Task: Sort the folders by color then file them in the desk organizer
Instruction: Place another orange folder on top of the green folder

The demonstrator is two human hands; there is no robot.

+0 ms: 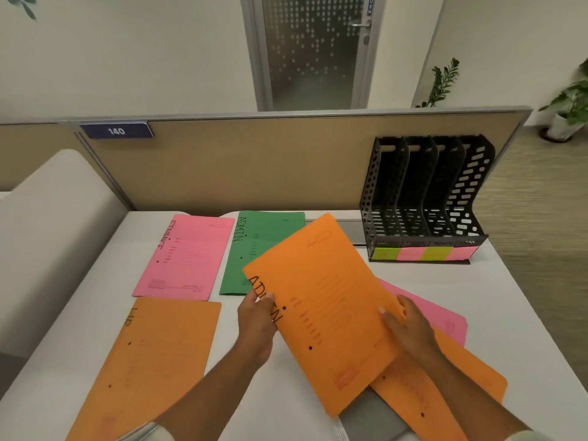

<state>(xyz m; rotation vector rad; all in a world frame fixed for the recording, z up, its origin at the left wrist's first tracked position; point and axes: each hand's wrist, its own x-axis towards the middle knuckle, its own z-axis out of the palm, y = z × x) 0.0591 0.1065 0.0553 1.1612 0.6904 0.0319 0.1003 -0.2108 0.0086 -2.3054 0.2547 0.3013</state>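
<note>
Hands first, nearest: left hand (257, 326) pinching the left edge of the lifted orange folder (321, 300) marked ADMIN, thumb on top; right hand (405, 326) laid on its right side, fingers spread over the cover, grip underneath hidden. Held tilted above the desk (525, 313), long axis running from near right toward far left, near corner hanging over a second orange folder (445, 386) that lies flat under the right forearm. Beneath that again, pink folder (445, 316) showing at the right. Lower left, flat and apart, orange folder marked HR (149, 367), long axis roughly away from the body, closer to the left hand than to the right. Likely home for the lifted one, judging by color: leftward and down, onto the HR sheet, turned to match its lie. Farther out, pink FINANCE folder (187, 256) and green folder (254, 249) side by side, the green one partly hidden by the lifted cover. Farthest, at the right against the partition (254, 167), black organizer (423, 198) with four upright slots and colored tabs along its front, all apparently empty.
</note>
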